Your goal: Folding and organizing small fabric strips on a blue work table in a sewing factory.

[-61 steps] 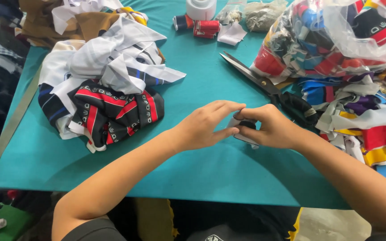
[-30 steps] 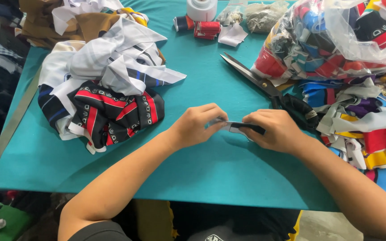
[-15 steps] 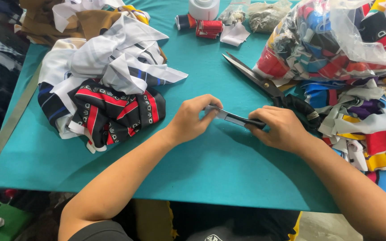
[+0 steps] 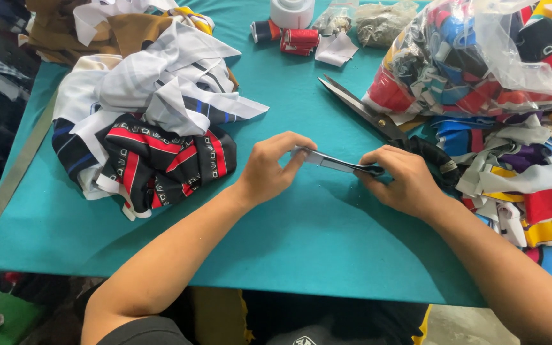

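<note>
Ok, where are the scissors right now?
In the head view, the scissors lie open on the teal table, right of centre, blades pointing up-left, beside the plastic bag of scraps, just above the right hand.

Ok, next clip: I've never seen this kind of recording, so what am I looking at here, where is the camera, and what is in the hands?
There is no machine here. One camera sits on a person's head and looks down at their two bare hands over a teal table. The left hand and the right hand each pinch one end of a narrow folded fabric strip, dark and pale, stretched between them just above the table. To the left lies a heap of cloth pieces in white, black and red. Large scissors lie beyond the hands, blades slightly open. At the right a clear plastic bag holds colourful scraps, with more loose beside it. Thread spools stand at the far edge.
</note>
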